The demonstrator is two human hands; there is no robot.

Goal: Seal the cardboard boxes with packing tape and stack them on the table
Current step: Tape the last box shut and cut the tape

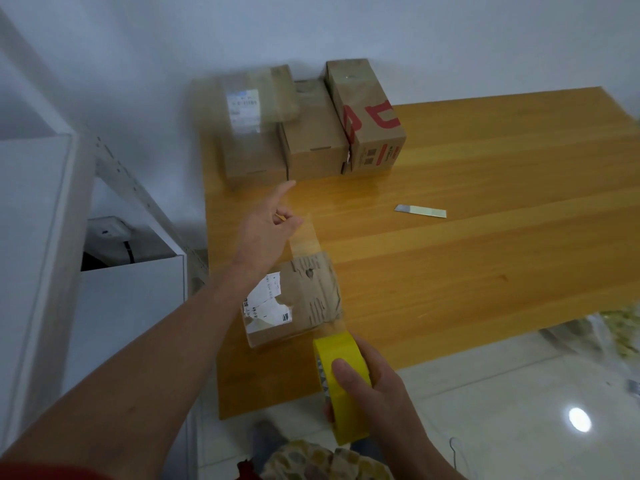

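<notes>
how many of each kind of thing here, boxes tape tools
cardboard boxes: 5 (four at the back, the left pair blurred, plus the near box)
yellow tape roll: 1
cutter blade: 1
total: 7

A small torn-label box (294, 303) lies between my left hand (266, 237) and right hand (377, 393). Clear tape (304, 239) runs over it from the yellow roll (341, 382) I grip in my right to my left's pinch. Other boxes (315, 133) stand beyond my left.
</notes>
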